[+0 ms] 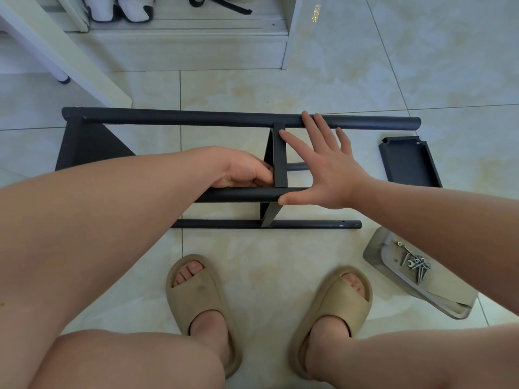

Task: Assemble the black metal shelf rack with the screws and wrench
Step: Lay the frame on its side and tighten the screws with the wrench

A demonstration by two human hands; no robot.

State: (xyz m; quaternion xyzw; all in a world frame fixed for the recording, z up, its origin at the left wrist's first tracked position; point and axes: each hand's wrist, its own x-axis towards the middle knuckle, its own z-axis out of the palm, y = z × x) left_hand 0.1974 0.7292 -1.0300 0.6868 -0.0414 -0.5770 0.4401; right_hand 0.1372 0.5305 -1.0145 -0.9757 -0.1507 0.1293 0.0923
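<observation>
The black metal rack lies on its side on the tiled floor, with long round tubes running left to right. A black shelf panel stands upright between the tubes in the middle. My left hand is curled against the panel's left side, just above the near tube. My right hand is spread flat against the panel's right side, fingertips at the far tube and thumb on the near tube. Another shelf panel sits at the rack's left end. Screws and a small wrench lie in a clear tray.
A loose black shelf panel lies on the floor to the right. The clear tray sits at the near right. My feet in tan slippers are below the rack. A white table leg and a cabinet with shoes stand behind.
</observation>
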